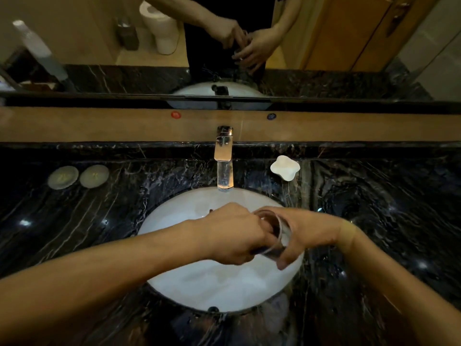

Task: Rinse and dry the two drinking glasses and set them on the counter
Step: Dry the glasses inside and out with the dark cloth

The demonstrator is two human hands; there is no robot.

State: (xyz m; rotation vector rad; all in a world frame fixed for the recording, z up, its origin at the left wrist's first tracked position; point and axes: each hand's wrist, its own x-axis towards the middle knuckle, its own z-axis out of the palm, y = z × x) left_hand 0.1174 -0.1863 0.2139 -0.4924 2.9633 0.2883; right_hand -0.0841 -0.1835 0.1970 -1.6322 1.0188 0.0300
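Observation:
A clear drinking glass (pixel 279 236) is held tilted over the white sink basin (pixel 189 208), its mouth toward the left. My right hand (pixel 306 236) wraps around the glass from the right side. My left hand (pixel 232 233) is at the glass's mouth with fingers reaching inside it. Both hands are below the chrome tap (pixel 223 158); no water stream is visible. A second glass is not in view.
Black marble counter (pixel 87 221) surrounds the basin. Two round pale coasters (pixel 78 176) lie at the back left, a white soap dish (pixel 285 168) to the right of the tap. A mirror (pixel 99 46) above reflects my hands.

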